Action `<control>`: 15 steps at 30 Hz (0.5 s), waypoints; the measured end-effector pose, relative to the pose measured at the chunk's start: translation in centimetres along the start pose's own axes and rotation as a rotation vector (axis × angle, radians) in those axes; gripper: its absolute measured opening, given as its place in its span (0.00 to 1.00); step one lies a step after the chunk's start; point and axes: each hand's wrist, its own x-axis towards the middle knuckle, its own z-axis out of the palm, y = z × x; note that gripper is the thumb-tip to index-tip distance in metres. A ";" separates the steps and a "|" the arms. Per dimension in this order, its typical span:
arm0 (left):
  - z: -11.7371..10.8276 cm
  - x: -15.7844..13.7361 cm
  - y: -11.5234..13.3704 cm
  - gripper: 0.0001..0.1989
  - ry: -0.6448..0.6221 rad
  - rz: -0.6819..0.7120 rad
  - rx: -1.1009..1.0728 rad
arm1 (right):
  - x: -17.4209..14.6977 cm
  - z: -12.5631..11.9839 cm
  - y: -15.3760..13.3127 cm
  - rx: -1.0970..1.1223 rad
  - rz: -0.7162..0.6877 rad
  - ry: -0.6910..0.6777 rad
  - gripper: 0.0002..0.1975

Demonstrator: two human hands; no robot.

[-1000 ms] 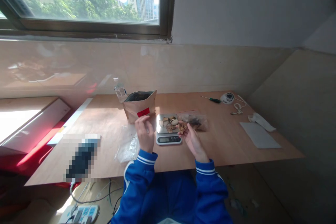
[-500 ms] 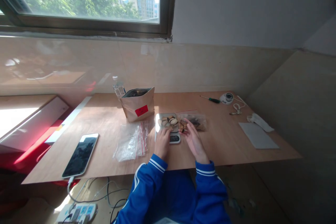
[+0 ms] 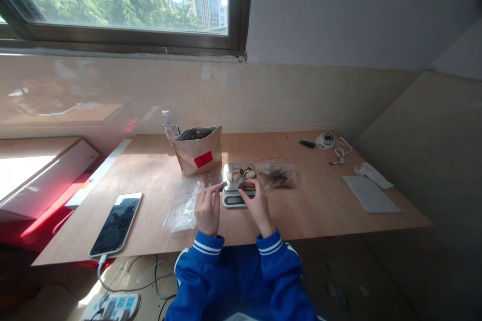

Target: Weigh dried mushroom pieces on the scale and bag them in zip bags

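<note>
A small digital kitchen scale (image 3: 234, 200) stands in front of me, with pale and brown dried slices (image 3: 236, 174) on its metal plate. At the scale's left edge, my left hand (image 3: 208, 210) pinches a small dark dried piece (image 3: 223, 186) between its fingertips. My right hand (image 3: 259, 206) is over the plate's front right corner, thumb and fingers curved around what looks like a dark dried piece (image 3: 244, 185); the fingers partly hide it. Right of the scale lies a clear zip bag (image 3: 280, 175) of brown dried pieces.
A kraft paper pouch (image 3: 192, 155) stands open behind clear plastic bags (image 3: 181, 205). A water bottle (image 3: 170, 126) is at the back. A phone (image 3: 116, 223) lies left, plugged in. Toward the right are a screwdriver (image 3: 305, 143), a white dome camera (image 3: 324, 141) and white paper (image 3: 371, 194).
My left hand has moved left off the scale's front. The right hand has come left from the zip bag to the plate, uncovering the bag and the scale's display.
</note>
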 end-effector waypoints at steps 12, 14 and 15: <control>-2.7 -0.3 0.1 0.05 0.065 -0.072 -0.096 | -0.9 1.6 0.6 -0.344 -0.213 0.011 0.13; -2.5 -0.4 0.4 0.06 0.023 -0.058 -0.129 | -1.4 0.6 0.0 -0.301 -0.182 -0.001 0.14; -2.3 -0.6 0.7 0.06 -0.012 -0.044 -0.150 | -1.7 0.1 -0.4 -0.250 -0.156 -0.007 0.15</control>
